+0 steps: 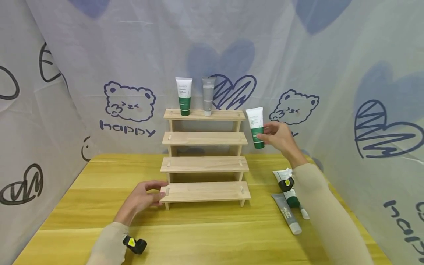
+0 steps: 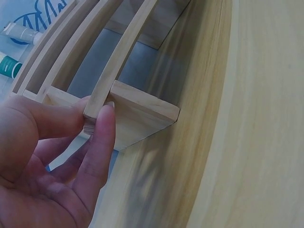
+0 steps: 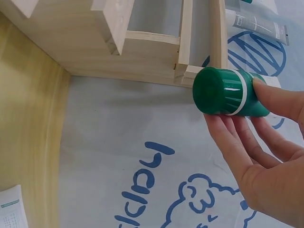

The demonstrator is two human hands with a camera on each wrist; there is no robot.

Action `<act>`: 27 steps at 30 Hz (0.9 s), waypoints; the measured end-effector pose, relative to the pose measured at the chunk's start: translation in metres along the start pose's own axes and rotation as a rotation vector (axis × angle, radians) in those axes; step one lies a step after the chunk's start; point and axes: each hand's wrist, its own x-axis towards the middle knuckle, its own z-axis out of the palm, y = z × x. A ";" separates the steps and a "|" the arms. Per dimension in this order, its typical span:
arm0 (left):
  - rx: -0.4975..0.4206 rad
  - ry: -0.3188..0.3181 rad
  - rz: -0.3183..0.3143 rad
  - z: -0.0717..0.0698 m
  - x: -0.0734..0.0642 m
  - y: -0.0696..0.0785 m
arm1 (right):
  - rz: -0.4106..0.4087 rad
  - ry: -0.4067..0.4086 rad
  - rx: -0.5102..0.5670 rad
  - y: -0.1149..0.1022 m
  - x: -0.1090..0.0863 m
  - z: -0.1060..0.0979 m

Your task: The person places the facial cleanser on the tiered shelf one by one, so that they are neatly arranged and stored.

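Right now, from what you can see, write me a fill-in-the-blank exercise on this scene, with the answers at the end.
1. The tube in the right hand is white and ____.
2. The wooden stand has ____ shelves.
3. In the head view, the left hand pinches the ____ end of the lowest shelf.
4. The upright gray tube stands on the ____ shelf.

Missing words: green; four; left; top.

Pale cloth (image 1: 142,48) shows 2 outlined bears (image 1: 130,105).

White-and-green tube (image 1: 255,121), blue-hearted backdrop (image 1: 285,59)
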 end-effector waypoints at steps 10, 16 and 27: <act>0.015 0.001 0.001 0.001 0.001 0.000 | -0.048 0.033 0.058 -0.011 0.011 0.000; 0.018 0.013 0.003 0.002 -0.001 0.000 | -0.067 0.057 0.079 -0.021 0.015 0.005; 0.011 0.013 0.006 0.002 -0.002 -0.001 | -0.145 0.088 0.116 -0.041 0.024 0.015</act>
